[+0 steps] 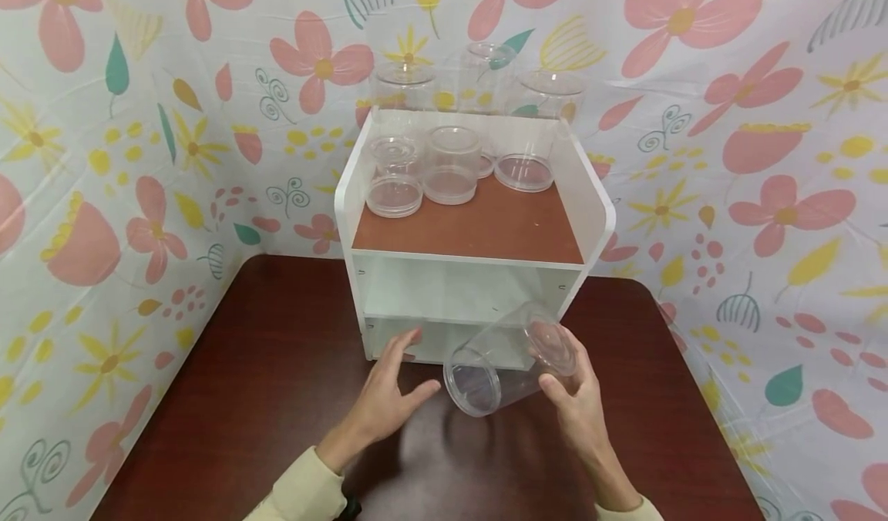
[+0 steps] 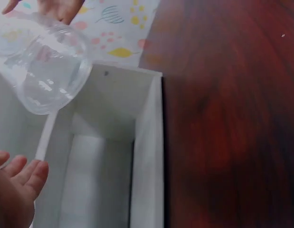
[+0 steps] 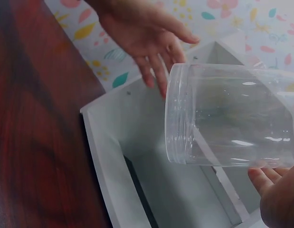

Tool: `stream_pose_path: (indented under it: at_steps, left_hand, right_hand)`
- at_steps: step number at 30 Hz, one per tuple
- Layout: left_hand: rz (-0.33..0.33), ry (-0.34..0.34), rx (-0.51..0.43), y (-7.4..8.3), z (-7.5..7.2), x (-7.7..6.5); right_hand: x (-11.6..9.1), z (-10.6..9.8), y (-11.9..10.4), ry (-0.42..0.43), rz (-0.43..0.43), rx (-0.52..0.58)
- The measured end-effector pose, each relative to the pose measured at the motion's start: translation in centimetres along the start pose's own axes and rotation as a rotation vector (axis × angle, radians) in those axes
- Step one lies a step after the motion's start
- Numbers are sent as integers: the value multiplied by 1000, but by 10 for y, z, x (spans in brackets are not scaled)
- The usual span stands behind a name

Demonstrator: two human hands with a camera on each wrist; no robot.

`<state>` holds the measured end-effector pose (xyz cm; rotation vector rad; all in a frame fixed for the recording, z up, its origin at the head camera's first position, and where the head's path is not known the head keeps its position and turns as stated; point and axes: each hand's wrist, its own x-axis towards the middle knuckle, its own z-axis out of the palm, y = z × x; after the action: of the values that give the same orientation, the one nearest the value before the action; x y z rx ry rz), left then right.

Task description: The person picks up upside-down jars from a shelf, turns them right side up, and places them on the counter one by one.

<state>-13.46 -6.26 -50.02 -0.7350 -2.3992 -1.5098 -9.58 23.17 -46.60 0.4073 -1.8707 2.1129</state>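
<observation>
A clear plastic jar (image 1: 509, 363) is tilted in the air before the shelf unit, one end low and to the left. My right hand (image 1: 579, 398) grips it near its upper right end, thumb on the near side; the right wrist view shows fingertips against the jar wall (image 3: 232, 118). To the left of the jar, my left hand (image 1: 388, 398) is spread, thumb apart from the fingers, touching nothing. In the left wrist view the left fingers (image 2: 30, 175) are apart from the jar (image 2: 54, 71).
A white shelf unit (image 1: 603, 213) with a brown top board (image 1: 472, 224) stands on the dark red table (image 1: 277, 328). Several clear jars (image 1: 451, 166) stand on its top, toward the back and left. Two lower compartments face me. Flower-printed cloth (image 1: 784, 213) hangs behind and at the sides.
</observation>
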Motion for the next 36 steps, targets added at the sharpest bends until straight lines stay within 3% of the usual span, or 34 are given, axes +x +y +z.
stream_pose_path:
  at_steps: [7, 13, 25, 36]
  left_hand:
    - [-91, -188, -101, -7, 11, -5]
    - [-125, -270, -164, -13, 22, -6]
    - [-180, -268, -176, -13, 34, -7]
    - [-184, -232, -209, -12, 38, -9]
  right_hand:
    - [0, 3, 3, -25, -36, 21]
    - [0, 10, 3, -30, -69, 84]
    - [-2, 18, 3, -42, -43, 68]
    - [-2, 16, 1, -87, -27, -5]
